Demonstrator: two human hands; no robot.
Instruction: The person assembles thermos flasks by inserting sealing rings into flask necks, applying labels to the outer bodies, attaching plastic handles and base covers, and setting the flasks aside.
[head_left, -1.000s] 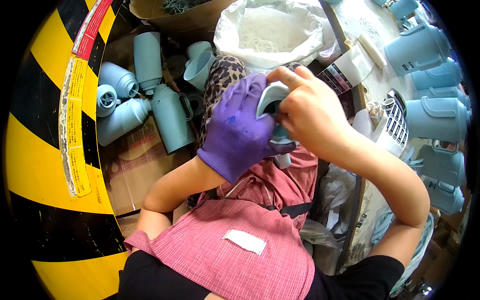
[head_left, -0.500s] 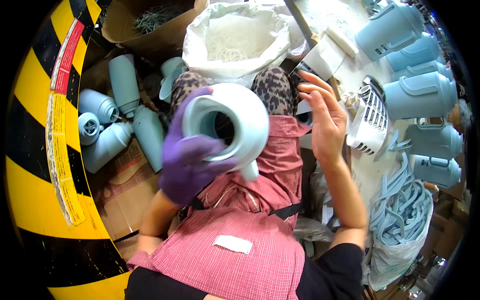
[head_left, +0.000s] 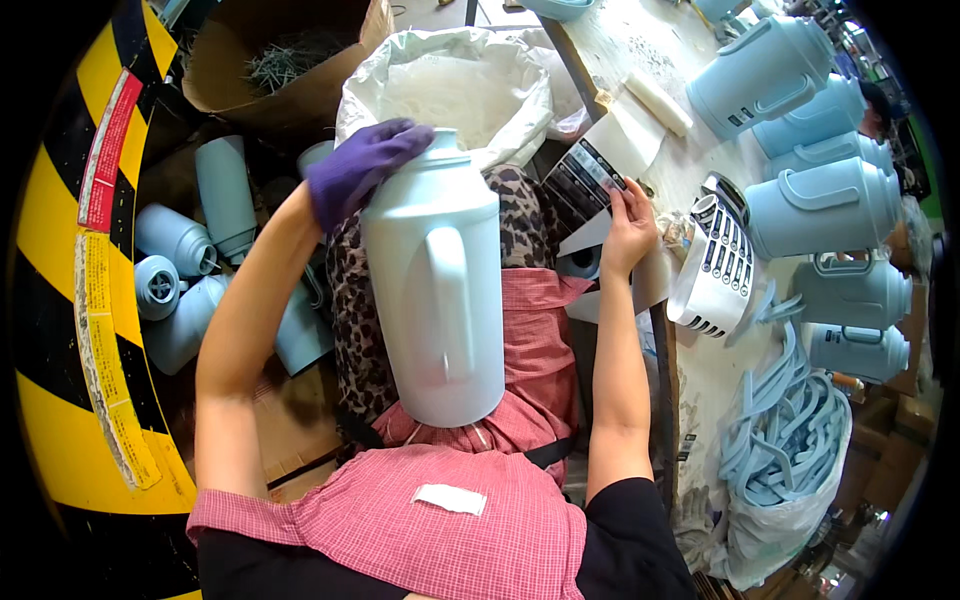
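Note:
A light-blue plastic jug body (head_left: pixel 412 300) with a side handle stands upright on my lap, its handle toward me. My left hand (head_left: pixel 365 168), in a purple glove, grips it by the neck, with the fingers over the mouth. My bare right hand (head_left: pixel 630 232) reaches to the right, thumb and fingers pinched at the edge of a dark label sheet (head_left: pixel 580 180). Just right of that hand is a white sheet of oval dark labels (head_left: pixel 722 262) on the table.
More blue jugs (head_left: pixel 820 210) line the table (head_left: pixel 700 370) at right, above a bag of blue strips (head_left: pixel 790 520). A white sack (head_left: pixel 365 95) stands ahead; blue bottles (head_left: pixel 222 190) and a carton (head_left: pixel 215 70) are left. A striped yellow-black edge (head_left: pixel 50 400) bounds the far left.
The jug has turned from mouth toward me to upright on my lap. My left hand has shifted to its neck. My right hand has closed at the dark label sheet.

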